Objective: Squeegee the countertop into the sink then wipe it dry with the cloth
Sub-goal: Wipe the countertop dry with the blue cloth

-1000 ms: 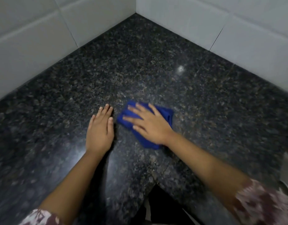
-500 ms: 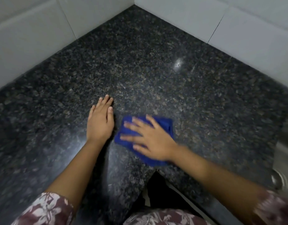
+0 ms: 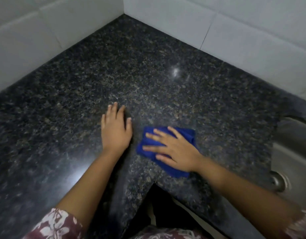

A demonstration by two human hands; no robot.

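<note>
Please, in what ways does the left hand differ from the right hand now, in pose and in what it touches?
The left hand lies on the bare countertop; the right hand presses on the blue cloth. The left hand's fingers are close together and point toward the wall corner; the right hand's are spread and point toward the left hand. Both are flat, palm down.

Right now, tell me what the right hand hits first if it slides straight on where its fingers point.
Probably the left hand: the right hand, flat on the blue cloth, points leftward, and only bare countertop lies between them.
</note>
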